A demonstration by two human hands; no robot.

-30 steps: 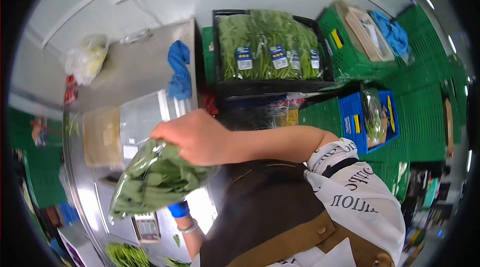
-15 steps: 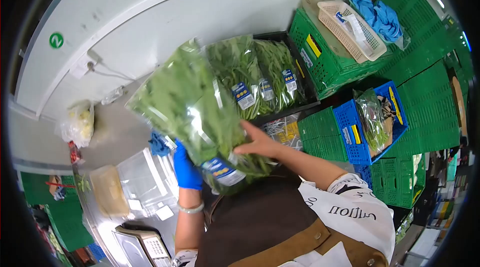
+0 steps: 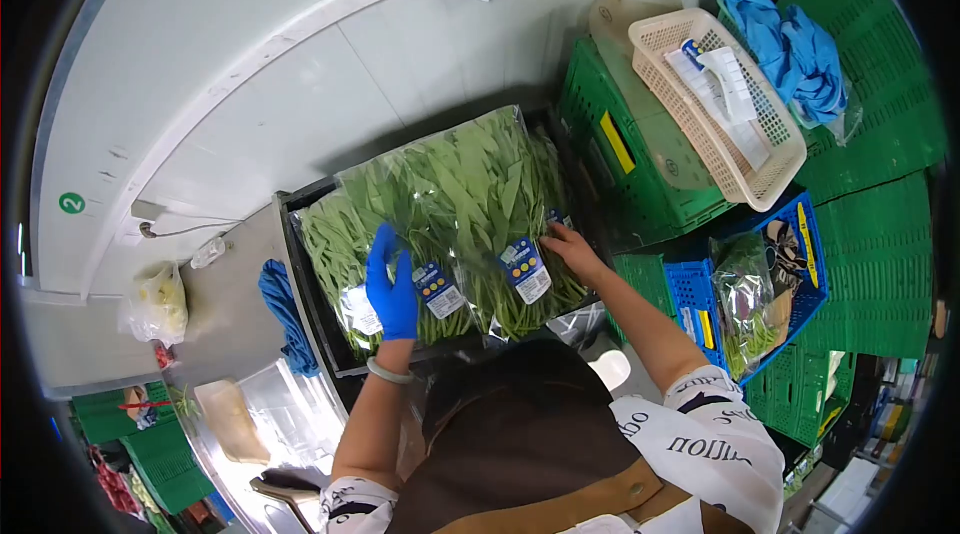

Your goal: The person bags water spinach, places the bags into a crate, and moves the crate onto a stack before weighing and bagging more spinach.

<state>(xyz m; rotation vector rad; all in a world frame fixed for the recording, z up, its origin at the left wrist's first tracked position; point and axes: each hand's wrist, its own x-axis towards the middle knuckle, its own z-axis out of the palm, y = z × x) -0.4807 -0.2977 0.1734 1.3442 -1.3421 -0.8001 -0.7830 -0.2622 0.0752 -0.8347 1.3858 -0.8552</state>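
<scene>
Clear bags of leafy greens (image 3: pixel 470 184) lie side by side in a black crate (image 3: pixel 325 334), their stems and blue-and-white labels toward me. My left hand (image 3: pixel 392 289), in a blue glove, rests on the left part of the bags with its fingers stretched out, beside a white label (image 3: pixel 358 309). At the right, my bare right hand (image 3: pixel 573 252) touches the edge of a bag next to its label (image 3: pixel 525 271), fingers apart and partly bent. Another labelled bag sits deeper at the crate's right side, partly hidden by that hand.
Right of the crate stands a green crate (image 3: pixel 650 169) bearing a beige basket (image 3: pixel 715 99) with papers. A blue crate (image 3: pixel 697 284) holds another bag of greens. Blue cloth (image 3: pixel 285 314) and a white plastic bag (image 3: pixel 158 302) lie on the left counter; a wall rises behind.
The large bag of greens that both hands held up is now down in the black crate with the others. My hands have moved apart onto the bags, and the view has shifted.
</scene>
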